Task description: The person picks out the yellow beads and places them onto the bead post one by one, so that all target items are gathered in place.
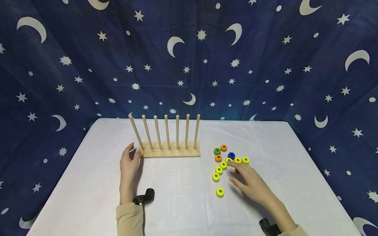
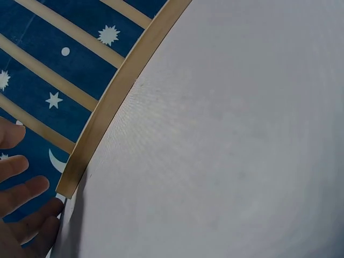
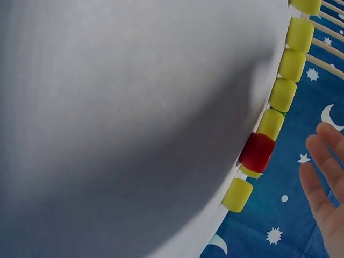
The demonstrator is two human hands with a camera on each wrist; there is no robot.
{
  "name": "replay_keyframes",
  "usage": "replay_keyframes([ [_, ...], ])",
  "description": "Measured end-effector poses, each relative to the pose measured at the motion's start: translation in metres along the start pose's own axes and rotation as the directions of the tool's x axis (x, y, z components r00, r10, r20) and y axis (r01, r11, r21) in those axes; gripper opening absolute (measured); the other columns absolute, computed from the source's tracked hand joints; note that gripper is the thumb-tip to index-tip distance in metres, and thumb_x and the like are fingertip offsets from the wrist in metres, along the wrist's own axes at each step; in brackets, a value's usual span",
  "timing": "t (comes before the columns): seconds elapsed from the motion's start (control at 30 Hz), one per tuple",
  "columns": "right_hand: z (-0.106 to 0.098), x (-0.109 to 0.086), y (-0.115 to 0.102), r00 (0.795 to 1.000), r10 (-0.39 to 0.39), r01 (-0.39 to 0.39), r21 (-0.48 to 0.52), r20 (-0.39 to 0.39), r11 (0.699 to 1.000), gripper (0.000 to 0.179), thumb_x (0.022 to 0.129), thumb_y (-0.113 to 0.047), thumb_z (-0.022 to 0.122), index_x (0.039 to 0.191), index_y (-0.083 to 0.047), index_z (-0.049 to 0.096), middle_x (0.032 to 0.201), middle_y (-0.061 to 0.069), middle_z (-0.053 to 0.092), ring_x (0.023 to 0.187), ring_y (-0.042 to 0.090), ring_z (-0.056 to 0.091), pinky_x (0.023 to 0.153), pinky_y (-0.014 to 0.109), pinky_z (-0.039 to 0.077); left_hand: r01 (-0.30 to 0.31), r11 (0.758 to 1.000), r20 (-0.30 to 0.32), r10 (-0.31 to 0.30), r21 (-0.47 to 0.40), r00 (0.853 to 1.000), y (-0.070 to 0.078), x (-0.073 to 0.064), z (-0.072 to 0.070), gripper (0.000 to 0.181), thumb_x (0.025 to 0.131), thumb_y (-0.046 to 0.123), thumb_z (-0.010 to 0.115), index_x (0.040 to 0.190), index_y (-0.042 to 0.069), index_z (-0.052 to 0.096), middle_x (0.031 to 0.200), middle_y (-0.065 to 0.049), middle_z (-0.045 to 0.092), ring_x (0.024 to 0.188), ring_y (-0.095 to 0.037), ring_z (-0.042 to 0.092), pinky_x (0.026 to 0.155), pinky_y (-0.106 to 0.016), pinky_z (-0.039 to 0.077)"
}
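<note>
A wooden rack (image 1: 169, 153) with a row of upright pegs stands on the table left of centre. Beside its left end is my left hand (image 1: 129, 164), fingers loosely bent around the corner of the base; in the left wrist view the fingertips (image 2: 38, 184) appear close to that end. My right hand (image 1: 251, 183) hovers with spread fingers over several yellow beads (image 1: 216, 180), holding nothing. A red bead (image 3: 257, 152) is mostly hidden under this hand in the head view. Behind the yellow row lie a blue bead (image 1: 231, 158), a green bead (image 1: 217, 153) and two orange beads (image 1: 218, 160).
A white cloth covers the table (image 1: 177, 196). One yellow bead (image 1: 220, 195) lies apart, nearer the front. Behind the table hangs a dark blue curtain (image 1: 153, 49) with moons and stars. Each wrist carries a small black camera (image 1: 144, 197).
</note>
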State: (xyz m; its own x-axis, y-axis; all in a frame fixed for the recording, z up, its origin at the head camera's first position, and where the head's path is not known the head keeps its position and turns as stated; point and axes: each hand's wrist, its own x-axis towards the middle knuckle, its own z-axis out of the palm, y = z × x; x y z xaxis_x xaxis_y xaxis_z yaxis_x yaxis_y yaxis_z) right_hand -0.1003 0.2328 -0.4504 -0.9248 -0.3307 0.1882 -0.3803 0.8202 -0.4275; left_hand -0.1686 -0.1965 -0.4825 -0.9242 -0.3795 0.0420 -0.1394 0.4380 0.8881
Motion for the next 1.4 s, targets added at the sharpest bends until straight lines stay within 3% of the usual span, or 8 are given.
replay_keyframes([
  [0.17, 0.004, -0.005, -0.003, 0.999, 0.026, -0.026, 0.004, 0.043, 1.0, 0.048, 0.087, -0.029, 0.07, 0.132, -0.021, 0.055, 0.132, 0.0, 0.06, 0.126, 0.026, 0.054, 0.105, 0.053, 0.039, 0.019, 1.0, 0.022, -0.02, 0.021, 1.0, -0.002, -0.002, 0.003, 0.055, 0.097, 0.022, 0.053, 0.145, 0.003, 0.037, 0.145, -0.026, 0.041, 0.135, -0.043, 0.04, 0.11, -0.053, 0.035],
  [0.47, 0.01, -0.011, -0.011, 0.991, 0.056, -0.054, -0.022, 0.117, 0.998, 0.034, 0.084, -0.032, 0.072, 0.116, -0.023, 0.066, 0.115, -0.01, 0.067, 0.111, 0.015, 0.061, 0.097, 0.045, 0.048, 0.024, 0.997, 0.054, -0.029, 0.079, 0.998, -0.006, -0.002, 0.007, 0.055, 0.096, 0.023, 0.053, 0.144, 0.002, 0.038, 0.144, -0.026, 0.042, 0.134, -0.042, 0.032, 0.11, -0.056, 0.031],
  [0.83, 0.014, -0.008, -0.017, 0.973, -0.092, 0.1, -0.027, 0.21, 0.995, 0.034, 0.081, -0.034, 0.074, 0.112, -0.022, 0.067, 0.107, -0.013, 0.068, 0.101, 0.005, 0.062, 0.089, 0.033, 0.052, 0.013, 0.991, 0.04, -0.018, 0.135, 0.999, -0.012, 0.001, 0.009, 0.052, 0.095, 0.02, 0.054, 0.142, 0.001, 0.042, 0.148, -0.026, 0.034, 0.135, -0.043, 0.027, 0.109, -0.064, 0.024],
  [1.07, 0.017, -0.008, -0.019, 0.967, -0.165, 0.177, -0.042, 0.195, 0.983, 0.031, 0.08, -0.033, 0.075, 0.108, -0.023, 0.067, 0.101, -0.016, 0.066, 0.095, 0.004, 0.06, 0.084, 0.032, 0.05, 0.001, 0.986, 0.043, -0.008, 0.167, 0.999, -0.013, 0.002, 0.009, 0.051, 0.094, 0.017, 0.054, 0.141, 0.0, 0.043, 0.148, -0.025, 0.035, 0.134, -0.042, 0.028, 0.11, -0.06, 0.023],
  [1.4, 0.02, -0.004, -0.022, 0.96, -0.144, 0.168, -0.084, 0.239, 0.982, 0.03, 0.079, -0.037, 0.076, 0.105, -0.026, 0.068, 0.099, -0.022, 0.063, 0.097, 0.002, 0.057, 0.087, 0.033, 0.049, -0.035, 0.978, 0.023, 0.031, 0.205, 0.999, -0.013, 0.005, 0.011, 0.049, 0.092, 0.015, 0.056, 0.137, -0.002, 0.047, 0.145, -0.027, 0.038, 0.132, -0.045, 0.03, 0.11, -0.058, 0.022],
])
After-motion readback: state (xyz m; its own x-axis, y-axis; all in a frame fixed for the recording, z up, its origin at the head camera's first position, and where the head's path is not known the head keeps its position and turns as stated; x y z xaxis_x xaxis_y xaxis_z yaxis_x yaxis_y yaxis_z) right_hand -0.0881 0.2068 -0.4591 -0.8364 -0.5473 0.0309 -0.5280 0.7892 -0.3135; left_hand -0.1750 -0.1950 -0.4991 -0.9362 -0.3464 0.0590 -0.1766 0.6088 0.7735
